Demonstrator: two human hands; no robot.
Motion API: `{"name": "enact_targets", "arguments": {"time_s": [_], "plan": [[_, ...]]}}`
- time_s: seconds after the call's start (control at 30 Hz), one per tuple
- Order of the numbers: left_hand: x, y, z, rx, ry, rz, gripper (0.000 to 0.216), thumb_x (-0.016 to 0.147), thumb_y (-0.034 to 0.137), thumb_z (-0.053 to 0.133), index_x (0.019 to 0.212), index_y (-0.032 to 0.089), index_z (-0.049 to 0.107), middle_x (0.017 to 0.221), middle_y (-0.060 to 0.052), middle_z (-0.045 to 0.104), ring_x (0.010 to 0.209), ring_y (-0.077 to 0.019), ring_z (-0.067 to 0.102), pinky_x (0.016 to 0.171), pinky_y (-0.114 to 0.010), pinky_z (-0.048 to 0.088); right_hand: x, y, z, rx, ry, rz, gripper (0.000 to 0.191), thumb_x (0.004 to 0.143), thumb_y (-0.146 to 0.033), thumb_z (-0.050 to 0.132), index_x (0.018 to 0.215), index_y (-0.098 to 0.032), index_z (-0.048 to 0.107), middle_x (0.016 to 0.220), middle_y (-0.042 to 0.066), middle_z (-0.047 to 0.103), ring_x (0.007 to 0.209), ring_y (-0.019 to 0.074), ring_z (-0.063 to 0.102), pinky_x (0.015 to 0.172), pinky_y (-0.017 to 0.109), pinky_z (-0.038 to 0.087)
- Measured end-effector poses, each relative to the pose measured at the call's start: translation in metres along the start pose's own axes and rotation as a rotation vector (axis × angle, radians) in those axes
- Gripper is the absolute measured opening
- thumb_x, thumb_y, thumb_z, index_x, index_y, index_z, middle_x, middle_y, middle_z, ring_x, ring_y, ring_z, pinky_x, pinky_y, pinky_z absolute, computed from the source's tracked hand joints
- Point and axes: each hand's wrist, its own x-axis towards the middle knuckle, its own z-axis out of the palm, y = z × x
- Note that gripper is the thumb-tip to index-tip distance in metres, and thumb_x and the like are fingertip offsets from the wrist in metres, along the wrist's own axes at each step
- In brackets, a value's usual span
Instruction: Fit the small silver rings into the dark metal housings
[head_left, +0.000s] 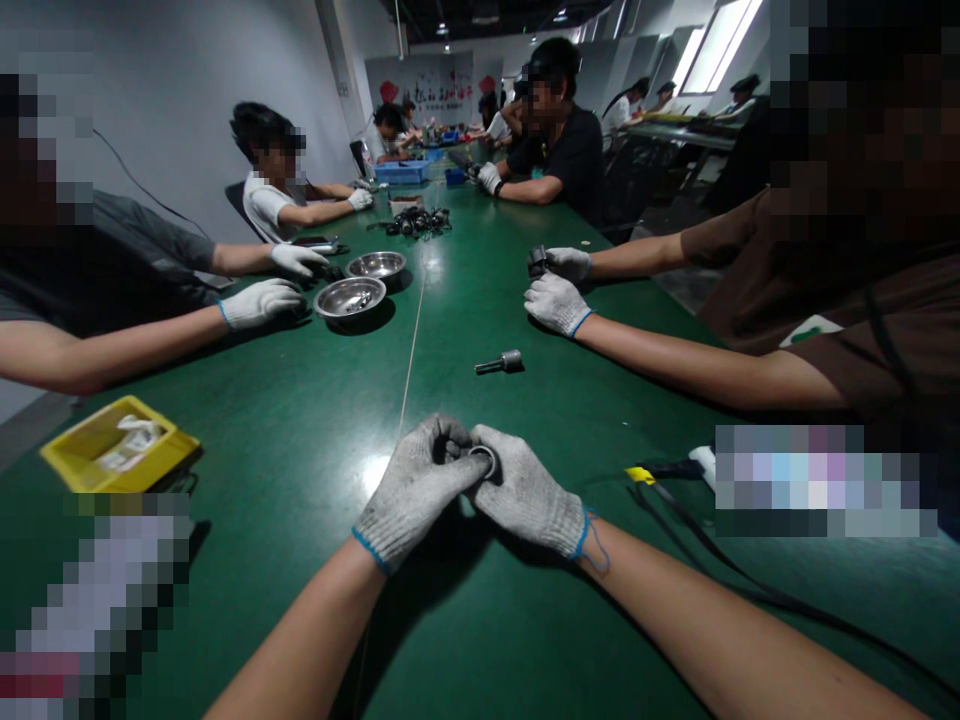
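Note:
My left hand (426,485) and my right hand (525,488), both in grey-white knit gloves with blue cuffs, meet over the table in front of me. Between them is a small round metal ring-shaped part (491,457), mostly covered by the fingers. My right hand closes around it from the right, while the left thumb presses at its opening and the left fingers curl behind. Beyond my hands, a metal cylinder with a thin shaft (511,361) lies on its side on the green table (480,640).
Two steel bowls (349,298) stand ahead to the left, one with small parts inside. A yellow bin (120,445) sits at left. Black cables (720,555) run along the right. Gloved co-workers' hands (559,303) work on both sides; a pile of dark parts (412,222) lies farther back.

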Motion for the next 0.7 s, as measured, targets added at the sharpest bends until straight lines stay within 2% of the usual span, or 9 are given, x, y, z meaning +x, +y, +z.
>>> {"name": "enact_targets", "arguments": {"time_s": [0.2, 0.47, 0.7], "plan": [[-0.0017, 0.0011, 0.0005, -0.021, 0.002, -0.012, 0.019, 0.077, 0.025, 0.077, 0.083, 0.019, 0.060, 0.072, 0.003, 0.060, 0.067, -0.0120, 0.057, 0.062, -0.023, 0.047, 0.0003, 0.0003, -0.0004, 0.007, 0.002, -0.030, 0.011, 0.076, -0.016, 0.060, 0.080, -0.023, 0.052, 0.072, -0.001, 0.064, 0.066, 0.0151, 0.056, 0.061, 0.025, 0.044], [-0.0010, -0.0019, 0.0031, 0.024, 0.020, -0.009, 0.022, 0.079, 0.031, 0.076, 0.085, 0.019, 0.060, 0.075, 0.001, 0.062, 0.069, -0.0126, 0.056, 0.063, -0.024, 0.046, 0.0001, 0.0044, 0.0021, -0.012, 0.027, -0.045, 0.016, 0.073, -0.010, 0.059, 0.079, -0.022, 0.051, 0.072, -0.002, 0.062, 0.064, 0.0137, 0.053, 0.060, 0.024, 0.042], [0.0005, -0.0038, 0.0025, 0.057, 0.027, -0.013, 0.022, 0.078, 0.032, 0.076, 0.086, 0.019, 0.061, 0.076, 0.001, 0.063, 0.071, -0.0140, 0.058, 0.065, -0.026, 0.047, -0.0001, 0.0049, 0.0006, -0.059, 0.049, -0.107, 0.013, 0.075, -0.016, 0.058, 0.080, -0.023, 0.049, 0.076, 0.000, 0.061, 0.067, 0.0156, 0.054, 0.064, 0.027, 0.043]]}}
